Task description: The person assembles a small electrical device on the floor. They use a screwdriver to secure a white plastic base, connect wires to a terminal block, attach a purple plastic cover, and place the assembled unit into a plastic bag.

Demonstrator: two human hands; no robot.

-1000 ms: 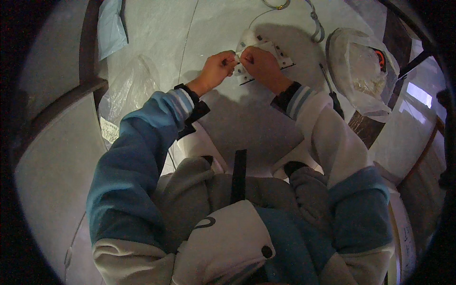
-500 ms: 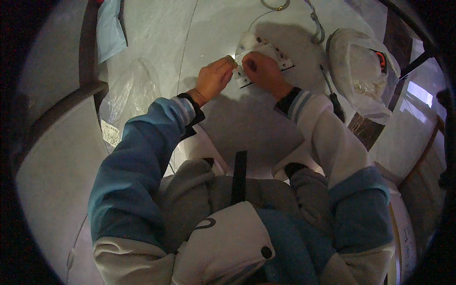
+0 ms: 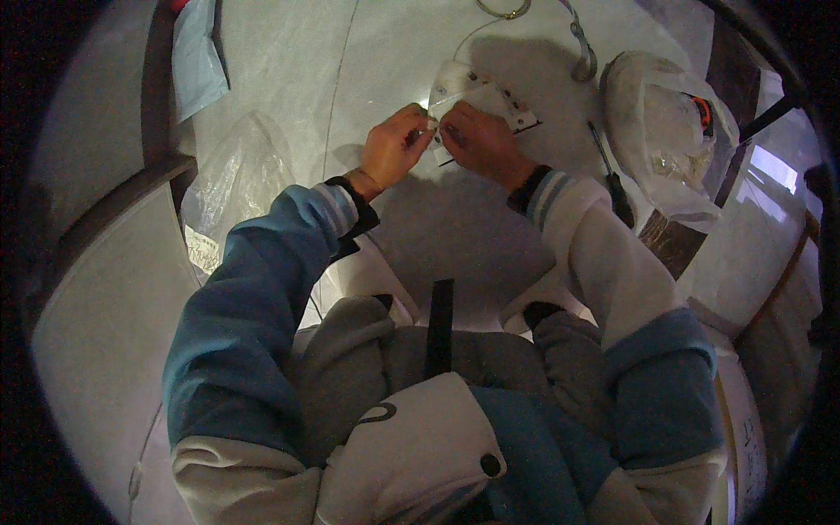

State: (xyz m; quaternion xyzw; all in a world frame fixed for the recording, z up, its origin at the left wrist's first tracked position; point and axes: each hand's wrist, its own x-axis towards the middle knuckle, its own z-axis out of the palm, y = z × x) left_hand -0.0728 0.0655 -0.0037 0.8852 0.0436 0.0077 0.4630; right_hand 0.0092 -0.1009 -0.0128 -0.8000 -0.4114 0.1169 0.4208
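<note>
Both my hands are together over a flat white piece (image 3: pixel 479 90) dotted with small dark spots or holes; part of it lies hidden beneath them. My left hand (image 3: pixel 394 150) is at its left edge, thumb and fingers pinched together. Against it, my right hand (image 3: pixel 486 145) is also closed, its fingertips almost touching those of the left. Whatever sits between the fingertips is too small to make out, though something pale shows there. A thin cord runs from the far side of the white piece to a coiled loop (image 3: pixel 516 10) at the top.
To the right lies a screwdriver (image 3: pixel 619 194) with a dark handle, beside a clear plastic bag (image 3: pixel 665 144) holding an orange-and-black item. A grey strap or cable (image 3: pixel 584 57) lies beyond. Crumpled clear plastic (image 3: pixel 241 171) and a light-blue packet (image 3: pixel 198 66) are at left.
My right hand has shifted slightly left and down, its fingers closer to the left hand's. The left fingers have curled a little. The rest stays in place.
</note>
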